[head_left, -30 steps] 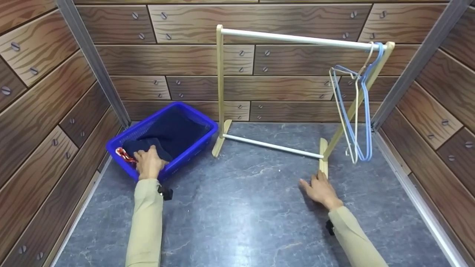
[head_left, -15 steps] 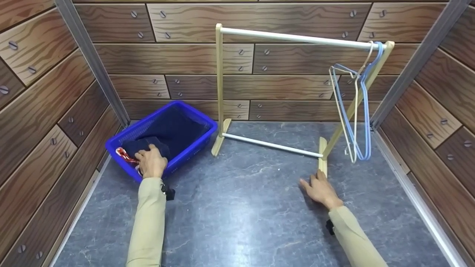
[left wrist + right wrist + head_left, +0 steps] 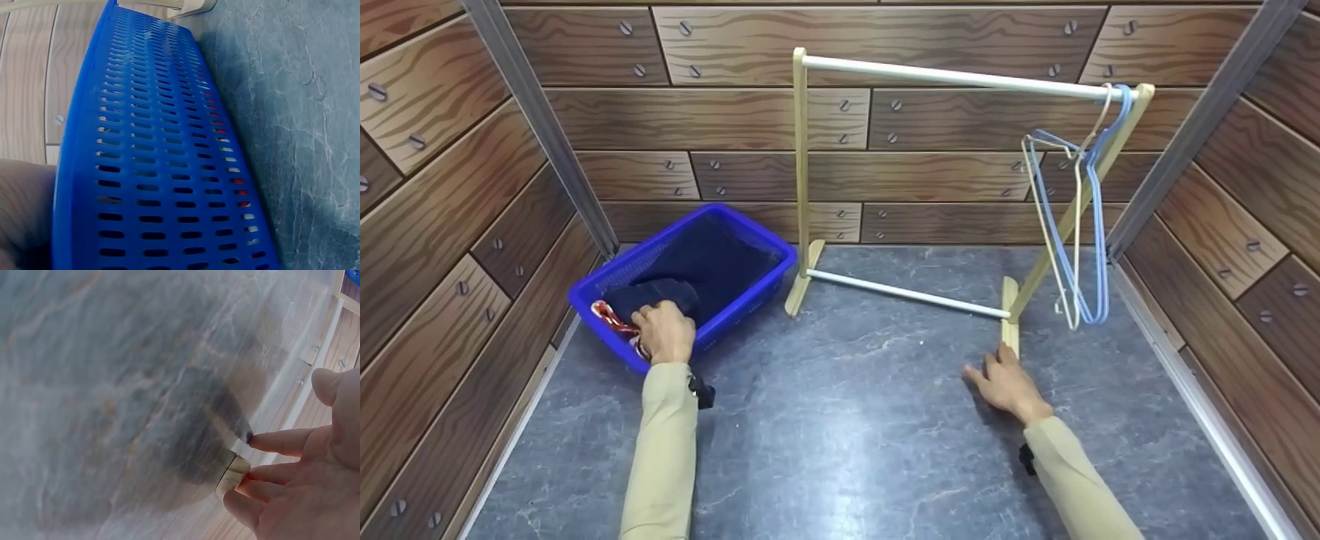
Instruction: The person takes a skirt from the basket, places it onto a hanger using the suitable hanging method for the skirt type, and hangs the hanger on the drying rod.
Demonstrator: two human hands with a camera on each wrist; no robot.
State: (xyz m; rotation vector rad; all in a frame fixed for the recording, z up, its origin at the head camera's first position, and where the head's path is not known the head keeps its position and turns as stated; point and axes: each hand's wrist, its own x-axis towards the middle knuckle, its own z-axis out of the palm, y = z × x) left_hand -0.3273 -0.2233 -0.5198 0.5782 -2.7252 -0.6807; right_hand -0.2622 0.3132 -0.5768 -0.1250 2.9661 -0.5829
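At the near end of the blue plastic basket (image 3: 746, 302), my left hand (image 3: 669, 334) reaches in with bent fingers gripping a fold of dark blue cloth (image 3: 660, 292). Its fingertips are hidden by the cloth and hand. A red-and-white patterned piece (image 3: 611, 317) lies beside those fingers. The left wrist view mostly shows the slotted basket wall (image 3: 152, 135), which covers the fingers. Over at the right, my right hand (image 3: 1006, 386) touches the wooden foot (image 3: 1010, 336) of a garment rack with extended fingers. In the right wrist view its fingertips meet the foot's end (image 3: 233, 475).
White bars join the rack's wooden posts (image 3: 802, 165). From the right end of the top bar (image 3: 960, 76) hang blue hangers (image 3: 1099, 225) and a cream hanger (image 3: 1078, 255). Wood-patterned walls (image 3: 720, 112) surround the grey marbled floor (image 3: 840, 420).
My left hand has shifted slightly right and its fingers have drawn in on the dark cloth, whose upper edge has become rounder. The right hand stays on the rack foot.
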